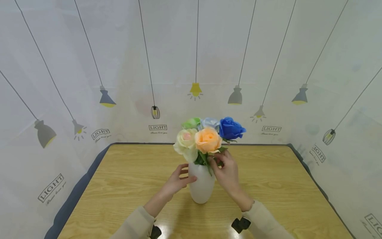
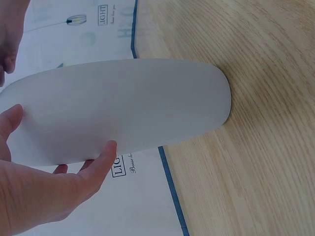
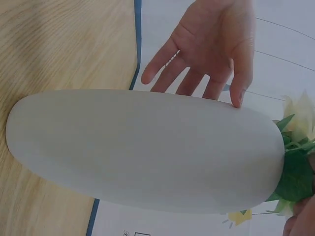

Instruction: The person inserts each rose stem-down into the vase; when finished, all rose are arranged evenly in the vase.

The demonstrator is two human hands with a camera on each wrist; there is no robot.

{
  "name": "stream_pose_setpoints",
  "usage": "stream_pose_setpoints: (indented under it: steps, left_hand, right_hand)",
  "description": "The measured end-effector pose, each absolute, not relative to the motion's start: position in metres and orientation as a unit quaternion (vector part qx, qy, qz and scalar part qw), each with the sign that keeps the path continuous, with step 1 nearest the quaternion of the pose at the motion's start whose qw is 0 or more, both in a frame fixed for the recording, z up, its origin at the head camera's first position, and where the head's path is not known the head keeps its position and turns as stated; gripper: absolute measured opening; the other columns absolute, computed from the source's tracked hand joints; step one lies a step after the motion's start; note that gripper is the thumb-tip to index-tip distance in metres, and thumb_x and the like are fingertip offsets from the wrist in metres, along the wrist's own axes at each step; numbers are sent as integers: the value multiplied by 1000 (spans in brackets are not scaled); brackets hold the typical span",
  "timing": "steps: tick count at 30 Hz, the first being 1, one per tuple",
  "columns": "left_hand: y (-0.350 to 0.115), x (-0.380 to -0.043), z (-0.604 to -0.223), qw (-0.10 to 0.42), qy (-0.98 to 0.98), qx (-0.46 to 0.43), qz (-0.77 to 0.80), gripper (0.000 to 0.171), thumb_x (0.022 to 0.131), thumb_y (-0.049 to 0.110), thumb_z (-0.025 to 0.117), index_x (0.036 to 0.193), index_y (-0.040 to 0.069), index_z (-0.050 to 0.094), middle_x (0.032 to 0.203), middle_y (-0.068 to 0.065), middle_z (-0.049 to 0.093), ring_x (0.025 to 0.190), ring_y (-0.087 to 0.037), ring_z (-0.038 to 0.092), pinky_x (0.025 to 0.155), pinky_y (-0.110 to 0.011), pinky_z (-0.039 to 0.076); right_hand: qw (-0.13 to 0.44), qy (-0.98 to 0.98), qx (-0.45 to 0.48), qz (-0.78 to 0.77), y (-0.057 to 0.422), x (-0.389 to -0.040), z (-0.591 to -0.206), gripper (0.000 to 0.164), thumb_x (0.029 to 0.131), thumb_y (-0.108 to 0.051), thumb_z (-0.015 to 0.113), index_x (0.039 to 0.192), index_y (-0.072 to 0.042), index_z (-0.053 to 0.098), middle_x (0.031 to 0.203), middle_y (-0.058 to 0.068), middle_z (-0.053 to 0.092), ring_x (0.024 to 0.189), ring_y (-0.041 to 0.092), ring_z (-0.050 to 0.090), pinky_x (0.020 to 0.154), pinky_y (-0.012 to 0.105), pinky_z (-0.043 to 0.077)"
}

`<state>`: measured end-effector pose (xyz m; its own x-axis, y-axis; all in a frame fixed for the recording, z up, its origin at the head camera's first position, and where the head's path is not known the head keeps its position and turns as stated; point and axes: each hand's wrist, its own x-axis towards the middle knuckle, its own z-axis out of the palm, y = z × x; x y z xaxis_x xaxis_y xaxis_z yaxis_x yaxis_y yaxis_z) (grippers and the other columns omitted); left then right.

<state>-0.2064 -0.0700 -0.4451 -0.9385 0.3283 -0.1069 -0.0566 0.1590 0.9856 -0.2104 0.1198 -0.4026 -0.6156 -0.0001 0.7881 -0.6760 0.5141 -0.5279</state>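
Note:
A tall white vase (image 1: 201,186) stands upright on the table with artificial roses in its mouth. My left hand (image 1: 176,181) holds the vase's left side, thumb on the near face and fingers reaching behind. The left wrist view shows that thumb and fingertips against the smooth white wall. At the rim, my right hand (image 1: 226,169) pinches among the stems and leaves under the peach rose (image 1: 208,140); which stem it grips I cannot tell. A dark blue rose (image 1: 231,128) leans out to the right. Cream (image 1: 185,142), pale blue (image 1: 209,123) and green (image 1: 191,123) flowers cluster beside it.
The wooden table (image 1: 134,172) has a dark blue edge strip along its back and sides. Behind it and at both sides hangs a white sheet (image 1: 173,49) printed with lamps and the word LIGHT. Dark devices (image 1: 241,225) sit at the beige sleeves (image 1: 265,220).

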Motion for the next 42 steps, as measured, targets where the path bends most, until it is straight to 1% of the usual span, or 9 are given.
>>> stream_pose_setpoints:
  steps: [3, 5, 10, 15, 19, 25, 31, 36, 42]
  left_hand:
    - [-70, -205, -443, 150, 746, 91, 642, 72, 80, 34, 64, 134, 4, 27, 129, -22, 33, 112, -41, 39, 83, -49, 39]
    - [-70, -204, -441, 152, 746, 90, 643, 72, 80, 33, 64, 134, 4, 27, 129, -23, 33, 112, -42, 39, 83, -49, 39]
    - [-69, -198, -429, 157, 740, 88, 648, 67, 82, 26, 63, 133, 2, 27, 128, -25, 33, 112, -43, 38, 84, -50, 38]
    - [-68, -194, -422, 155, 740, 89, 648, 65, 83, 23, 63, 132, 0, 27, 127, -26, 34, 112, -44, 38, 84, -51, 38]
    - [-68, -201, -435, 156, 739, 88, 649, 67, 82, 26, 64, 133, 2, 27, 128, -24, 33, 112, -43, 38, 83, -50, 39]
    - [-68, -207, -441, 153, 739, 85, 651, 69, 81, 28, 64, 134, 5, 26, 129, -23, 33, 113, -42, 38, 83, -50, 39]
    - [-68, -197, -421, 158, 739, 84, 650, 66, 83, 24, 63, 132, 1, 27, 128, -26, 33, 113, -43, 38, 84, -50, 38]
    - [-67, -189, -409, 158, 741, 86, 647, 63, 84, 22, 61, 132, -1, 28, 128, -27, 33, 113, -43, 38, 85, -50, 38]
    - [-68, -201, -431, 157, 744, 81, 644, 68, 82, 28, 64, 133, 2, 27, 129, -24, 33, 113, -42, 38, 83, -49, 39]
  right_hand:
    - [372, -780, 212, 457, 121, -209, -401, 6, 72, 0, 71, 72, -2, 66, 68, -1, 47, 59, 8, 45, 47, 21, 37]
    - [370, -769, 198, 482, 123, -209, -400, 5, 73, 0, 70, 73, -2, 66, 68, 2, 47, 56, 9, 42, 46, 21, 35]
    - [357, -742, 105, 557, 133, -216, -391, 5, 77, -4, 67, 81, -1, 65, 69, 7, 46, 56, 11, 36, 47, 21, 29]
    - [278, -748, 31, 602, 136, -227, -378, 10, 78, -9, 64, 82, 0, 61, 75, 1, 50, 66, 10, 45, 54, 20, 37]
    - [252, -729, 26, 636, 132, -227, -374, 8, 78, -5, 64, 80, 0, 58, 70, -1, 52, 60, 9, 46, 50, 20, 37]
    - [290, -710, 80, 636, 126, -222, -373, 5, 77, 0, 65, 77, 0, 60, 61, -1, 48, 51, 9, 39, 43, 19, 32]
    - [311, -717, 118, 613, 122, -211, -362, 8, 77, 5, 63, 73, 7, 56, 64, 3, 45, 52, 8, 37, 44, 18, 30]
    - [324, -712, 130, 610, 121, -206, -361, 10, 78, 4, 63, 72, 7, 56, 63, 6, 41, 51, 10, 33, 44, 19, 27]
    - [342, -715, 130, 596, 117, -205, -363, 8, 77, 6, 63, 73, 9, 57, 61, 10, 41, 50, 12, 31, 44, 20, 26]
